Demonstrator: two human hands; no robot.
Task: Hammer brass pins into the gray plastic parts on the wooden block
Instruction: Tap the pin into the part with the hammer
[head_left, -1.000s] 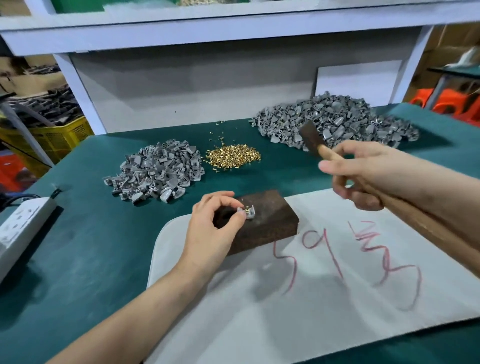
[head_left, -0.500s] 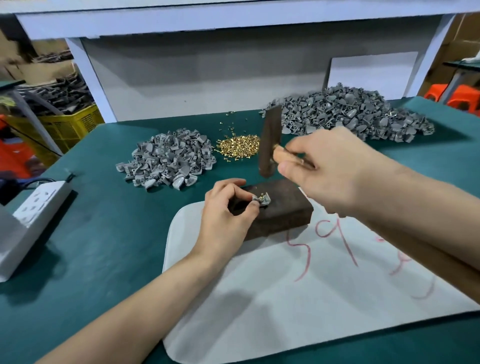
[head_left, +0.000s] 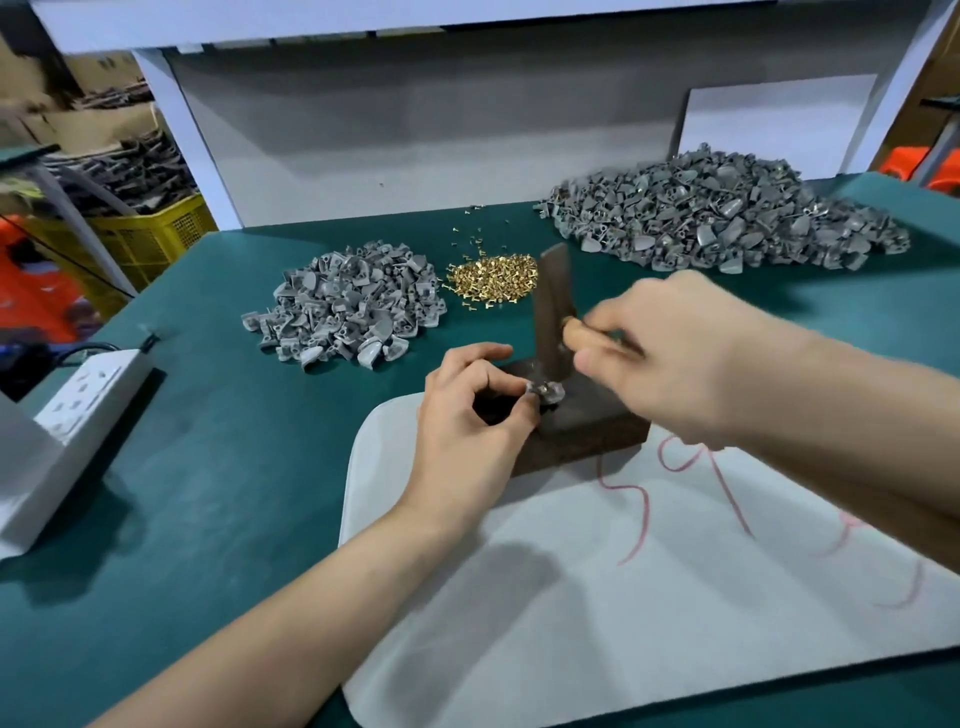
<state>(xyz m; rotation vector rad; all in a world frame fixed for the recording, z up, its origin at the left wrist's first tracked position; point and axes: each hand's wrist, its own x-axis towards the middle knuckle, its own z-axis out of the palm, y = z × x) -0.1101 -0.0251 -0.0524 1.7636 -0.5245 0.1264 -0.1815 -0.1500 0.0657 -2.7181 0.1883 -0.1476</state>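
Note:
A dark wooden block (head_left: 592, 421) lies on the white mat (head_left: 623, 597). My left hand (head_left: 467, 415) pinches a small gray plastic part (head_left: 546, 391) with a brass pin in it on the block's top. My right hand (head_left: 670, 348) grips the wooden handle of a hammer (head_left: 555, 312). The dark hammer head stands upright and blurred, its lower end just above the part. A heap of brass pins (head_left: 491, 280) lies behind the block.
A small pile of gray parts (head_left: 348, 306) sits at the left and a bigger pile (head_left: 727, 213) at the back right on the green table (head_left: 208, 467). A white power strip (head_left: 88, 395) lies at the left edge. Red marks cross the mat.
The hammer came in from the right and swung down toward the part on the block. My left hand kept pinching the part in place.

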